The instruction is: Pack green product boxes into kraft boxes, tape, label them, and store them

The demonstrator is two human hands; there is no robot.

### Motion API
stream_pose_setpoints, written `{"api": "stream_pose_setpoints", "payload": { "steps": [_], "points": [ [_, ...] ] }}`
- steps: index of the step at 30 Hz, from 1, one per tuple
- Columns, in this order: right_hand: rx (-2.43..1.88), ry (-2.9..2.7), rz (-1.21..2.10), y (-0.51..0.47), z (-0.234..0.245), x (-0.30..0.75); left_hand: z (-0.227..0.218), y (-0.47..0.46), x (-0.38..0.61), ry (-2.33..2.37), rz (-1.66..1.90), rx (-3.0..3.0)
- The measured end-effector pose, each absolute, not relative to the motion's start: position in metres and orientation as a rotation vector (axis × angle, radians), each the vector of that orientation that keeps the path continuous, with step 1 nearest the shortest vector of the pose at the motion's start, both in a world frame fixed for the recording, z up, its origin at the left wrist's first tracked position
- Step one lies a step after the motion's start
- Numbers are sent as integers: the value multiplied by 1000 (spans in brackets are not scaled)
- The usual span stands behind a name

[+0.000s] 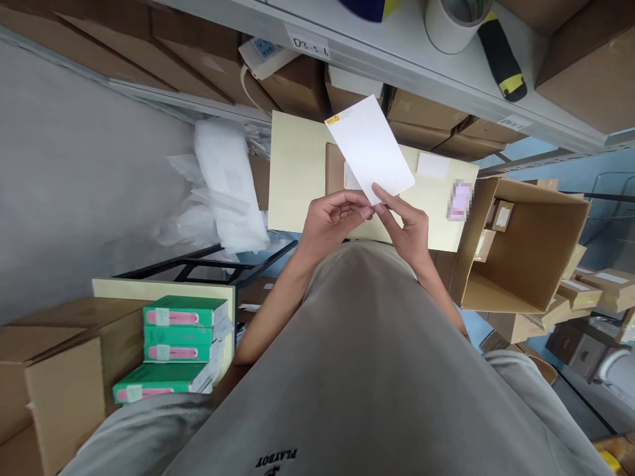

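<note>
As seen from above, holding one card [370, 149] over the desk [295, 168], white face showing, with a small orange mark at the upper left corner. Gripping it at the bottom corner between the fingers [389, 198] of the right hand [409, 225], one fingertip lying on the white face; leaving nearly the whole card extending up beyond the fingertips. Reaching that same corner with the fingers of the left hand [330, 221] too, curled and close together; cannot tell whether pinching or merely touching.

Behind the card, see one piece of cardboard [334, 168] on the desk and one white sheet [351, 178], both partly covered. Farther right on the desk, count one white slip [432, 164] and one blurred pink item [460, 200]. Just past the right end, see one open carton [533, 248] with two small boxes [503, 215] visible inside. Left of the desk, notice one bundle of white wrap [225, 175]; lower left, count three green boxes [183, 311], stacked. On the shelf [387, 49] above, count one black-and-yellow handle [502, 59] beside one white round container [452, 30].
</note>
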State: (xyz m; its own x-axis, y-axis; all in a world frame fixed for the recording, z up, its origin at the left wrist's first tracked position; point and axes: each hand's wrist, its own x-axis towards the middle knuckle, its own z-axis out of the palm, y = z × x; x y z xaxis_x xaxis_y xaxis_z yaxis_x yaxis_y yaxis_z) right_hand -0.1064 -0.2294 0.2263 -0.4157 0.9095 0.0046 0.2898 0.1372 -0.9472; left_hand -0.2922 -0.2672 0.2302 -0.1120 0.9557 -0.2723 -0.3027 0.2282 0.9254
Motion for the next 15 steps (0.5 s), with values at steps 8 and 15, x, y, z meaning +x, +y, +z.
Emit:
{"api": "stream_pose_setpoints", "payload": {
  "steps": [8, 15],
  "points": [
    [-1183, -1690, 1389, -230, 230, -106, 224, -267, -287, 1273, 1374, 975],
    [-1184, -1613, 1474, -230, 232, -110, 224, -266, -291, 1293, 1398, 1098]
  ]
}}
